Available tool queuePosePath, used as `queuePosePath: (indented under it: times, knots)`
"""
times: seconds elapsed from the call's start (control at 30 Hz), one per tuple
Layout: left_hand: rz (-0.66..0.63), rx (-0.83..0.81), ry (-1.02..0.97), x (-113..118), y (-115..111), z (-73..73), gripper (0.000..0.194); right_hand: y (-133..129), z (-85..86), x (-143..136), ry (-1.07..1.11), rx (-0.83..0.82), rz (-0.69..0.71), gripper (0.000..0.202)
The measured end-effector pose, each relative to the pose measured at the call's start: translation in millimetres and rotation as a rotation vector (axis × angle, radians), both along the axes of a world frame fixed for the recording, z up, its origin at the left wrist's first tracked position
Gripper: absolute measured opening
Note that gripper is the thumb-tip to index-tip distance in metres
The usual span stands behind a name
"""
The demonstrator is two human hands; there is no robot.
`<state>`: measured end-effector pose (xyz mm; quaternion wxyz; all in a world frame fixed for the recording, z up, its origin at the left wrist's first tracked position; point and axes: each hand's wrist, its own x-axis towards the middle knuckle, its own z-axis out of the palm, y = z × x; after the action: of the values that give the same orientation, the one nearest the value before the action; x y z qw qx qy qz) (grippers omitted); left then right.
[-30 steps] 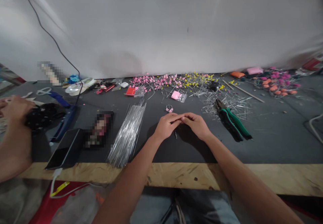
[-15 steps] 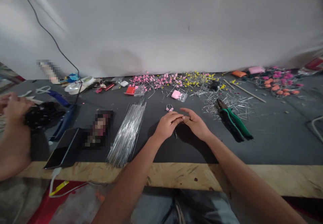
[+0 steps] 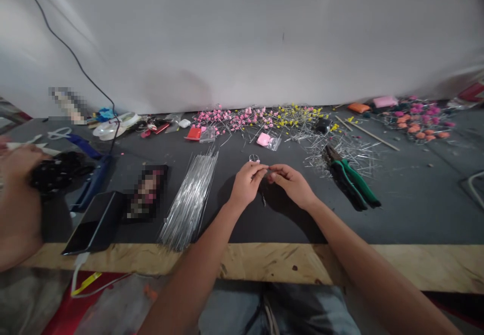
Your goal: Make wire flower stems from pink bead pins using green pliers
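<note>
My left hand (image 3: 247, 181) is closed over a small wire piece (image 3: 254, 158), which has a loop and pink bits at its top. A dark twisted tail of wire shows below the fingers. My right hand (image 3: 291, 183) has its thumb and fingers pinched together, its tips meeting the left fingertips. Whatever sits between the right fingers is too small to make out. Left of my hands lies a bundle of straight silver wires (image 3: 191, 199). Pliers with green and black handles (image 3: 351, 179) rest on the right, beside a heap of loose wire stems (image 3: 317, 151).
Pink-tipped stems (image 3: 234, 118) and yellow-tipped stems (image 3: 298, 116) line the back. A pink clay packet (image 3: 266, 140) lies nearer. Orange and magenta pieces (image 3: 423, 121) are at far right. A phone (image 3: 93, 224) lies left, near another person's hand (image 3: 22, 161).
My right fingers have curled in from a more spread pose, and the fingertips of both hands now meet slightly higher. The left hand keeps its hold on the wire piece.
</note>
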<state>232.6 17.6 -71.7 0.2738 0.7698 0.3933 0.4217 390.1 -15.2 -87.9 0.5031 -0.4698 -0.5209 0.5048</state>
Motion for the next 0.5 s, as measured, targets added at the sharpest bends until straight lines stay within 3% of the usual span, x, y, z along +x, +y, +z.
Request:
queuePosePath:
  times: [0.3, 0.5]
  knots:
    - [0.242, -0.264, -0.178, -18.0, 13.8, -1.0, 0.029, -0.8, 2.9, -1.3, -0.015, -0.049, -0.065, 0.024]
    - [0.323, -0.284, -0.233, -31.7, 26.2, -6.9, 0.025, -1.3, 3.7, -1.1, -0.008, -0.043, -0.063, 0.021]
